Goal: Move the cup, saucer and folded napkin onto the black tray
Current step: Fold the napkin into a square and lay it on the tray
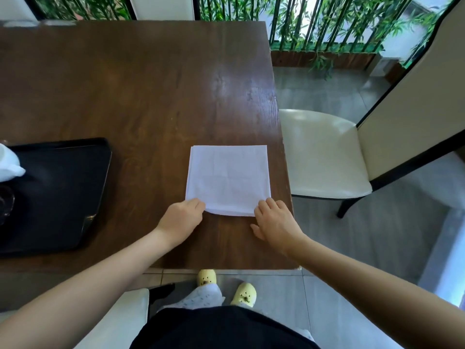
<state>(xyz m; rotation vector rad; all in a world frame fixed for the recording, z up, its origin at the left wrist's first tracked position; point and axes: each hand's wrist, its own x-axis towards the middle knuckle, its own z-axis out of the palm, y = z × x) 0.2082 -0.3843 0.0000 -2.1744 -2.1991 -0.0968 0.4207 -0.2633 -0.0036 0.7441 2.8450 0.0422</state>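
- Pinching the folded napkin (228, 178) at one near corner, left hand (180, 217) curls; right hand (274, 220) fingers rest on the other, grip unclear
- Uneven lift may unfold it before reaching black tray (63, 192), well left of fingers

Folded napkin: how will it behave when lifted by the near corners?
Probably floppy: the folded napkin is thin cloth with soft creases, so the far edge would likely sag when the left hand and right hand raise the near corners. Likely light, being a few flat layers. The layers may splay open; the smooth table should let it slide easily.
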